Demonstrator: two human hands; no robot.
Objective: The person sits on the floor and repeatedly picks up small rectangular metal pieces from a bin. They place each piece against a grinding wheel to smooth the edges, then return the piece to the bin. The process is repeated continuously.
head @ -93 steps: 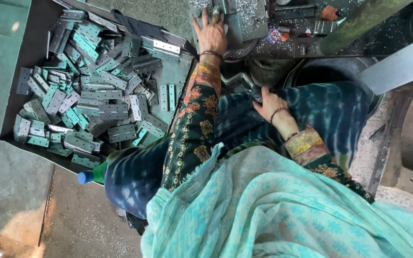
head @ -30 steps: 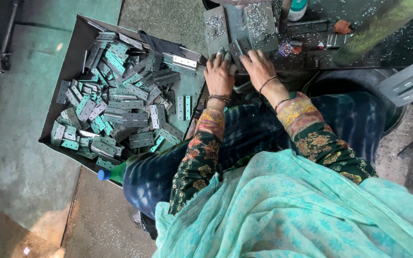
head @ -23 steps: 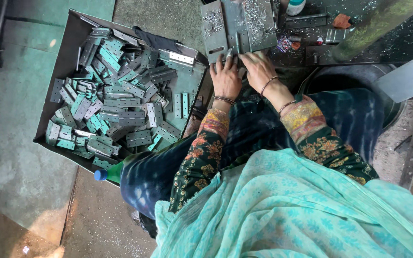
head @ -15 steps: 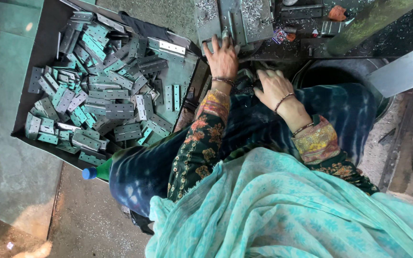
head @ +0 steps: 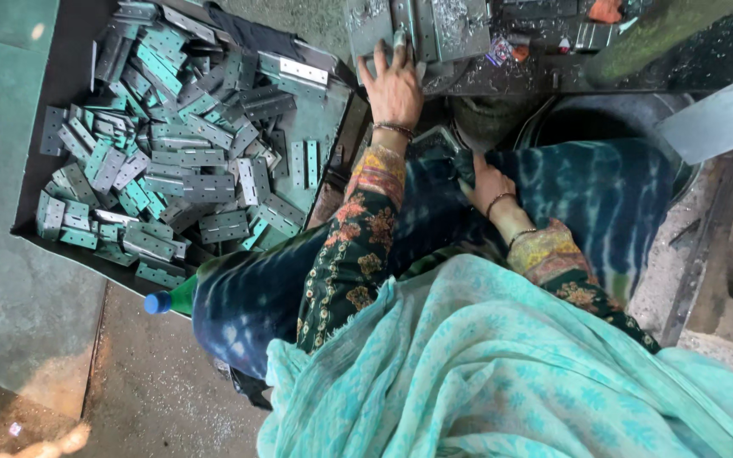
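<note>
I am pressing my left hand (head: 394, 85) flat on the metal plate (head: 422, 30) of the work surface at the top of the view. My fingers (head: 400, 41) are spreading wide and lying loose on the steel, with nothing clenched in them; the middle fingertip is touching a grey hinge piece (head: 406, 19) that is standing against the plate's upright part. I am wearing one beaded bangle on that wrist.

My right hand (head: 485, 182) is resting lower down, in my lap, on the dark blue tie-dyed cloth (head: 604, 199) over my knees. Its fingers are curling inward toward a fold of the cloth, but I cannot tell whether they are gripping something small or only touching the fabric. Two thin bangles are showing on that wrist.

To the left of my left arm, one dark metal tray (head: 61, 76) is lying on the floor, holding a heap of flat grey-green hinges (head: 180, 170), too many and too overlapped for me to count. One green bottle with a blue cap (head: 171, 298) is poking out just below the tray's near edge, beside my knee. My turquoise scarf (head: 502, 373) is filling the bottom of the view. A black round tub (head: 604, 127) is sitting past my right knee.
</note>
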